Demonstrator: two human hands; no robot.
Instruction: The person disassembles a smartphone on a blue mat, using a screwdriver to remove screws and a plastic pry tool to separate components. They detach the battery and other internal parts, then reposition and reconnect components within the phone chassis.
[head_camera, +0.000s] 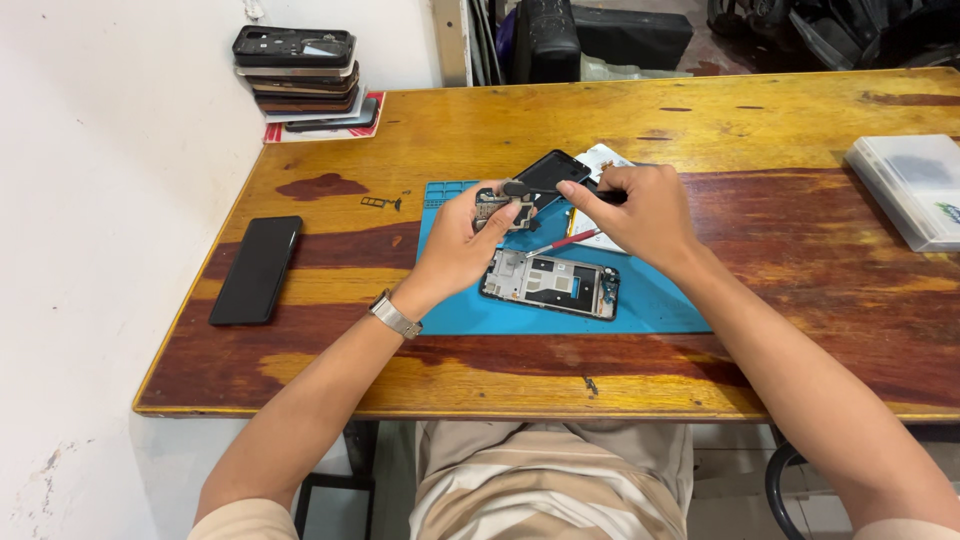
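Above the blue mat (650, 300), my left hand (455, 245) pinches a small circuit board (500, 207), light and fragile, edge-held, while my right hand (645, 212) fingers seem closed on a dark tool (560, 189).

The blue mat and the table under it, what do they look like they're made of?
The blue mat looks like matte silicone or rubber: flat, even colour, no glare. The table looks like varnished wood: visible grain, glossy sheen, worn patches.
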